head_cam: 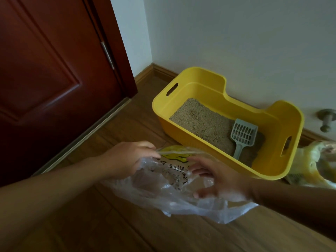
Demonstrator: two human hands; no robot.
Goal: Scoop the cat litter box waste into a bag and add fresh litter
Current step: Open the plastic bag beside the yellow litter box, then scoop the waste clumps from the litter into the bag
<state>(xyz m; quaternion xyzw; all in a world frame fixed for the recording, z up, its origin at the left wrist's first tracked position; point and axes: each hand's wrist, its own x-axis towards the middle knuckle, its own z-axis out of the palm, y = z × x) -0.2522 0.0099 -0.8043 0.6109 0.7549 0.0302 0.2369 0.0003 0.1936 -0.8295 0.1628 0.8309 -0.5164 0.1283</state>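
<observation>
Currently, your left hand [127, 159] pinches the clear plastic bag [163, 193] at its rim and your right hand [220, 179] grips its film. The litter scoop [242, 135] lies ahead-right in the yellow litter box [272, 122], handle toward you, nearer the right hand.

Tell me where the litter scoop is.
In the head view, right of centre, the grey scoop lies inside the yellow litter box, on the litter toward its right end.

Reaching forward and down with both bare forearms, wrists converging. Pinching the rim of the plastic bag [174, 202] with left hand [127, 159], fingers curled. Curving right hand [218, 180] into a loose C under the film (grip itself unclear).
</observation>
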